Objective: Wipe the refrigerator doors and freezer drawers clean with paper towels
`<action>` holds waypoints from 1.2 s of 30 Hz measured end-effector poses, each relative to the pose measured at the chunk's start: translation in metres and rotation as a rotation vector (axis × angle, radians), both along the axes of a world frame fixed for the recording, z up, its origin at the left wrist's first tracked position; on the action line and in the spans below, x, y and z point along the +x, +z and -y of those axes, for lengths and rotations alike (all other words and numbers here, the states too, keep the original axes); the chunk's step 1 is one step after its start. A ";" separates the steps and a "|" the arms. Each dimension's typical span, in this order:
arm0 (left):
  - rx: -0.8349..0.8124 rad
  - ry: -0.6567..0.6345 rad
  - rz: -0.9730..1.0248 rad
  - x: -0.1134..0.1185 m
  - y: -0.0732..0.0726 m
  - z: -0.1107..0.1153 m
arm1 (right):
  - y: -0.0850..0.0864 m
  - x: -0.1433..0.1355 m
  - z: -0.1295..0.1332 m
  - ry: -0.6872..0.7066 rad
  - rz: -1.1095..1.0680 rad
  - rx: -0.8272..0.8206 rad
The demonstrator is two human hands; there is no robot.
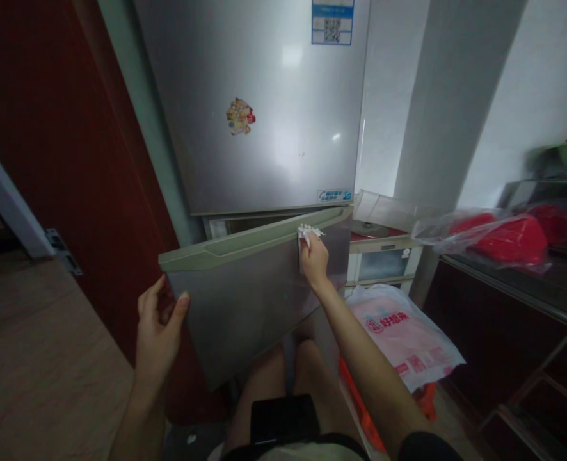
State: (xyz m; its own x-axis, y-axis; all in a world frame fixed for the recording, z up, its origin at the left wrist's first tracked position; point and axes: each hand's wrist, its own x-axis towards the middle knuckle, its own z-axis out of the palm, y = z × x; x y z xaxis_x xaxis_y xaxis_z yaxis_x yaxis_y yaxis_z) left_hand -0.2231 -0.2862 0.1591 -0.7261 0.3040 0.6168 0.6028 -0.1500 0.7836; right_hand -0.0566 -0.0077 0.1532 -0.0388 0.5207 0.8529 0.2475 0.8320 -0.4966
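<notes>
Grey door (245, 314) slanted lengthwise away rightward; my left hand (157, 333), half-curled, held it; my closed right hand (316, 259), white tissue (307, 231).

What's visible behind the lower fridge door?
Above the lower fridge door, only a narrow strip of the compartment opening shows, with a pale part at its left. Everything farther down inside is covered by the door.

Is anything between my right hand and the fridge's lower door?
Yes, the tissue: your right hand holds it against the front of the lower door, near its top. Nothing else visible stands between them.
</notes>
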 end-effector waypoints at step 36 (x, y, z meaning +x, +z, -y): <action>-0.012 0.006 0.003 0.000 -0.004 0.000 | -0.075 -0.008 0.039 0.012 -0.058 -0.156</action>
State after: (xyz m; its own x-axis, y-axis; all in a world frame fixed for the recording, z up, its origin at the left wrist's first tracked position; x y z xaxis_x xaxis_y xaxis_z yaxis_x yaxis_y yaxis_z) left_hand -0.2234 -0.2858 0.1548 -0.7299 0.3065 0.6110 0.6014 -0.1371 0.7871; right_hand -0.0646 -0.0472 0.0784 0.0013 0.6470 0.7625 0.2051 0.7461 -0.6335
